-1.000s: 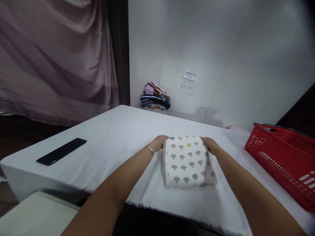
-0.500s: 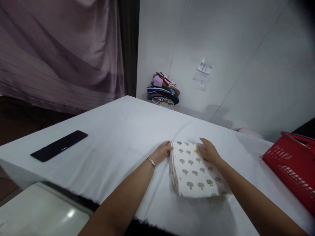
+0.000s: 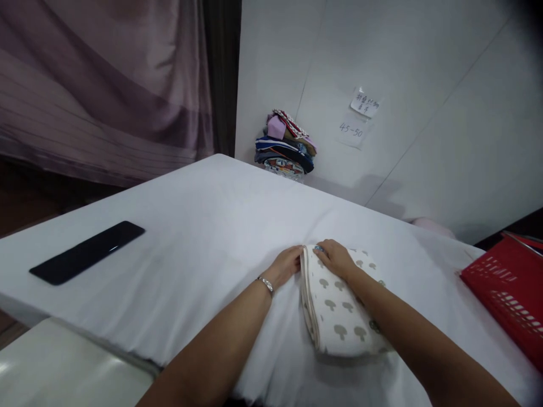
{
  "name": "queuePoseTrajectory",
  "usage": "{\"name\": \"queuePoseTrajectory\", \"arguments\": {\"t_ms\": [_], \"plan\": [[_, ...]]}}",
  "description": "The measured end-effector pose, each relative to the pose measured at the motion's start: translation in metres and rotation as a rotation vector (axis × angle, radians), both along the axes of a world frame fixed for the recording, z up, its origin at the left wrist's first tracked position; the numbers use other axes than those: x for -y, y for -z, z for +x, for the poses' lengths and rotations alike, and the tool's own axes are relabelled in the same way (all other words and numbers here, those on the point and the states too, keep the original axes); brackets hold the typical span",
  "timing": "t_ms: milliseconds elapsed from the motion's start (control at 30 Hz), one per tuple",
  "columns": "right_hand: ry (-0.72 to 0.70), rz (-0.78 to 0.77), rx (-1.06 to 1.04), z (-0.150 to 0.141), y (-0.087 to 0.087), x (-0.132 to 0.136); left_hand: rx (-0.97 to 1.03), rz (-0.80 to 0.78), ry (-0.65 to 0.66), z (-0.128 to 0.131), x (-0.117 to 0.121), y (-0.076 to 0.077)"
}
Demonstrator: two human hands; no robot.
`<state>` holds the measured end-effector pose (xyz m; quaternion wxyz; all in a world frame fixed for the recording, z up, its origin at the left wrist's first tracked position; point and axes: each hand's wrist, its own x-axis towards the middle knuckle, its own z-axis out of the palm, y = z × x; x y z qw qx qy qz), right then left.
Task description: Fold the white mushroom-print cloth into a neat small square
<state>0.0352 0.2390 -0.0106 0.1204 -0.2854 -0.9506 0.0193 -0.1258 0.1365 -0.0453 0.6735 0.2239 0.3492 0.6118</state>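
Observation:
A folded white cloth with grey mushroom prints [image 3: 339,314] lies on the white-covered table [image 3: 203,226] in front of me. My left hand [image 3: 288,264] rests against the cloth's left folded edge, fingers curled onto it; a thin bracelet sits on that wrist. My right hand [image 3: 337,259] lies on top of the cloth near its far left corner, fingers bent over the edge beside my left hand. My right forearm crosses over the cloth and hides part of its right side.
A black phone [image 3: 87,251] lies on the table at the left. A red plastic basket [image 3: 507,294] stands at the right edge. A stack of folded clothes [image 3: 286,147] sits by the wall at the table's far corner, below paper notes [image 3: 358,116]. A mauve curtain [image 3: 97,85] hangs at the left.
My right hand has slid left across the top of the cloth to its far left corner, next to my left hand. The view has swung left, so the basket sits further right.

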Motion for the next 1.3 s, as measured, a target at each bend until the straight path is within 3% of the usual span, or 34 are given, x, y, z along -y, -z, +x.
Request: {"name": "queuePoseTrajectory", "arguments": {"t_ms": [300, 467, 567, 700, 800, 867, 967, 1100, 1167, 1300], "plan": [[0.087, -0.006, 0.038, 0.002, 0.0, -0.009, -0.038, -0.023, 0.017, -0.001, -0.001, -0.002], [0.058, -0.026, 0.065, 0.0, 0.004, -0.011, -0.136, -0.056, -0.034, 0.004, -0.003, -0.002], [0.069, -0.036, 0.082, -0.003, 0.004, -0.01, -0.312, -0.059, -0.108, 0.01, -0.003, -0.002], [0.077, -0.059, 0.117, -0.007, -0.002, -0.005, -0.657, 0.052, -0.22, 0.019, -0.001, 0.001], [0.088, -0.049, 0.087, 0.005, -0.01, -0.002, -0.784, 0.047, -0.263, 0.02, -0.003, 0.008], [0.172, -0.029, 0.04, 0.028, -0.014, -0.002, -0.794, 0.053, -0.256, 0.019, -0.006, 0.012], [0.494, -0.078, -0.049, 0.081, -0.017, -0.002, -0.792, 0.084, -0.237, 0.018, -0.008, 0.014], [0.927, -0.461, -0.172, 0.139, -0.011, 0.002, -0.795, 0.087, -0.241, 0.017, -0.006, 0.009], [0.986, -0.571, -0.191, 0.149, -0.005, 0.007, -0.787, 0.09, -0.25, 0.017, -0.006, 0.007], [0.931, -0.504, -0.196, 0.143, -0.003, 0.011, -0.759, 0.104, -0.251, 0.018, -0.004, 0.006]]}}
